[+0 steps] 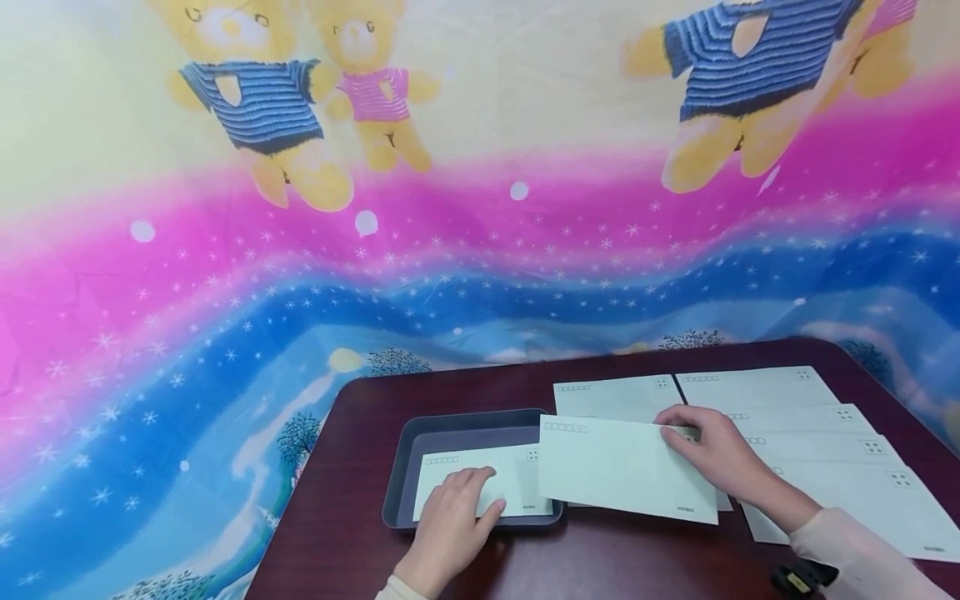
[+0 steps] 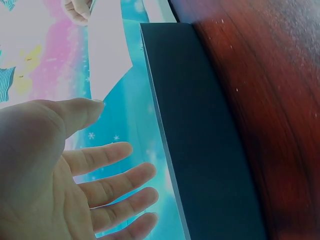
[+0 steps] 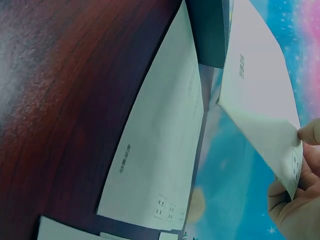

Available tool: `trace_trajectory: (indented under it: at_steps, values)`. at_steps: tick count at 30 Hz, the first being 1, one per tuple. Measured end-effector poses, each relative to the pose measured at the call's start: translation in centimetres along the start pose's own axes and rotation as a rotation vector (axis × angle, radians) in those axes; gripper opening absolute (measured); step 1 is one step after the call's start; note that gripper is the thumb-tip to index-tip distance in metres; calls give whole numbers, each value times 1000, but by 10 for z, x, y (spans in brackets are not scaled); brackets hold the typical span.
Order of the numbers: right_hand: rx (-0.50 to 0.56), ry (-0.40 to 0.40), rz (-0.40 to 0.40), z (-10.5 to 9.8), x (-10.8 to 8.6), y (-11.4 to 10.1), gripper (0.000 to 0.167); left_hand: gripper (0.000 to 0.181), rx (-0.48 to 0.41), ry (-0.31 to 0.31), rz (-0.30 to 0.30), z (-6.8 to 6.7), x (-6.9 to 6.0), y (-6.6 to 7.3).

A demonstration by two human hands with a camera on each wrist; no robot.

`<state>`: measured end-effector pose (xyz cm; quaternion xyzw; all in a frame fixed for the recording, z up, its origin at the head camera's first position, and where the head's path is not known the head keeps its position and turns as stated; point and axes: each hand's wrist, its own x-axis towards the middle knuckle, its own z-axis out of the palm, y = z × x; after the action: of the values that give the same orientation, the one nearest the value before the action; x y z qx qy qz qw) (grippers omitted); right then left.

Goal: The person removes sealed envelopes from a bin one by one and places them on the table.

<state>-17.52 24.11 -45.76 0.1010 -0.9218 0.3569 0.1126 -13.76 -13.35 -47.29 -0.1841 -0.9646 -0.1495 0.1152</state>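
A pale envelope (image 1: 615,471) hangs raised over the table, its upper right corner pinched between thumb and fingers of my right hand (image 1: 716,450). The right wrist view shows this envelope (image 3: 260,85) bending near the grip of the hand (image 3: 302,195). Its left edge reaches the right end of a dark grey tray (image 1: 396,487). Inside the tray lies another envelope (image 1: 517,479). Over that one my left hand (image 1: 455,525) hovers, fingers spread and holding nothing. In the left wrist view, the hand (image 2: 85,170) is beside the tray's outer wall (image 2: 200,140).
Several envelopes lie overlapping in a right-hand group (image 1: 862,500) on the dark red table (image 1: 322,517). Another envelope (image 1: 615,396) lies left of them, partly under the raised one. A printed cloth (image 1: 480,208) hangs behind the table. A small black device (image 1: 798,579) sits by the right sleeve.
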Motion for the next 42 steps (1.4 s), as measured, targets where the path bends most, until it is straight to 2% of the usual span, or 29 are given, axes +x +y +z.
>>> trace_trajectory:
  at_steps: [8, 16, 25, 31, 42]
  values:
    - [6, -8, -1, -3, -5, 11, 11, 38, -19, -20, 15, 3, 0, 6]
    - [19, -2, -27, -9, -10, 23, 11, 37, -18, -13, 44, 6, 0, 10]
    - [20, 29, -72, -13, -16, 36, 14, 37, -29, -29, 39, 11, 1, 13]
    - [27, -26, -21, -14, -20, 41, 11, 36, -32, -33, 41, 11, 2, 16]
    - [53, -114, 13, -5, -25, 47, 10, 36, -25, -32, 51, 15, 2, 19]
